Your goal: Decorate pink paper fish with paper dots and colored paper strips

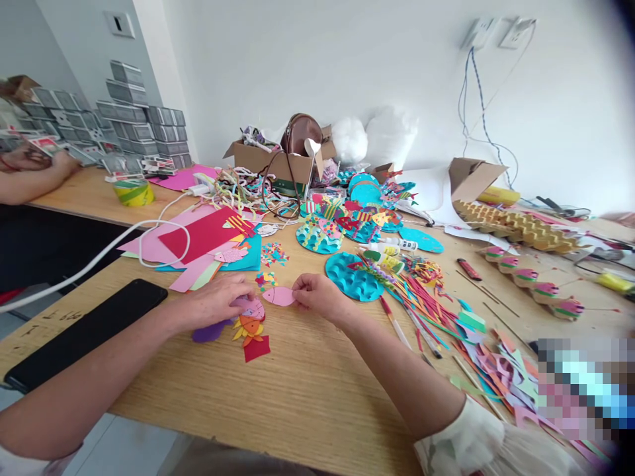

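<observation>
My right hand [320,297] pinches the tail end of a pink paper fish [278,296], which has a dark line marked near its head. To its left, my left hand [218,301] reaches over the table with fingers stretched out, its fingertips at a patterned lilac paper cutout [254,309]. Just below lie an orange and yellow paper cutout [249,326] and a dark red paper piece [256,348]. A purple paper piece [211,332] is partly hidden under my left hand. Small colored paper dots [268,281] are scattered beyond the fish.
Blue decorated discs [354,276], glue bottles [397,243] and paper strips [421,304] crowd the right. Colored paper sheets [198,235], a white cable [99,261] and a black phone-like slab [89,334] are on the left. Another person's hands [44,162] hold cards at far left.
</observation>
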`<state>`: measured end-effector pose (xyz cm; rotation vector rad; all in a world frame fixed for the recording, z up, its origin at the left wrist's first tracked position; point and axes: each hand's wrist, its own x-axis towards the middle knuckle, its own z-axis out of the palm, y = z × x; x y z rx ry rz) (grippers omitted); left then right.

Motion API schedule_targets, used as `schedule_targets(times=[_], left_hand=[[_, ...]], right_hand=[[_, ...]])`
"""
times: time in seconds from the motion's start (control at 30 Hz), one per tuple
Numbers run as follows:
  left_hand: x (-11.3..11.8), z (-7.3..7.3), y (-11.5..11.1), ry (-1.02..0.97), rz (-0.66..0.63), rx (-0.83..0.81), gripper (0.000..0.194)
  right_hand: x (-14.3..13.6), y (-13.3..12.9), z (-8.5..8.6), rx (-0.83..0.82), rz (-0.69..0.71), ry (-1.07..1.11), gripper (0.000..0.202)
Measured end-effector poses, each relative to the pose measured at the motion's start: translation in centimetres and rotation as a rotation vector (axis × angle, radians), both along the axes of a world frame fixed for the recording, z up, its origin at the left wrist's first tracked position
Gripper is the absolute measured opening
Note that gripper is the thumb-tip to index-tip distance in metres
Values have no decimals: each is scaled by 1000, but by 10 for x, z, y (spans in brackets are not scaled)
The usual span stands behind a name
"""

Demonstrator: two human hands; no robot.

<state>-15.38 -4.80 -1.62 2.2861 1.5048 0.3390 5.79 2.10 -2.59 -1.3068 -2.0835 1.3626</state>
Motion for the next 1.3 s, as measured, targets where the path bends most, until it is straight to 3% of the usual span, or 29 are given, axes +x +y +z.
schedule_targets(times=[0.33,0.53,0.73,1.13,1.3], left_hand=[[2,2,2,37,-57,-15,21],[5,4,2,121,-19,-19,13],[1,-1,2,81,-32,38,15],[-3,-3,4,323,104,-54,16],[-5,-2,4,297,141,-27,19]], right_hand=[[0,0,2,-13,-10,15,17],[3,1,6,-21,-12,25,19],[2,1,7,-32,-8,35,19],[-2,1,9,-65,-4,58,19],[-2,0,11,-75,-4,65,18]])
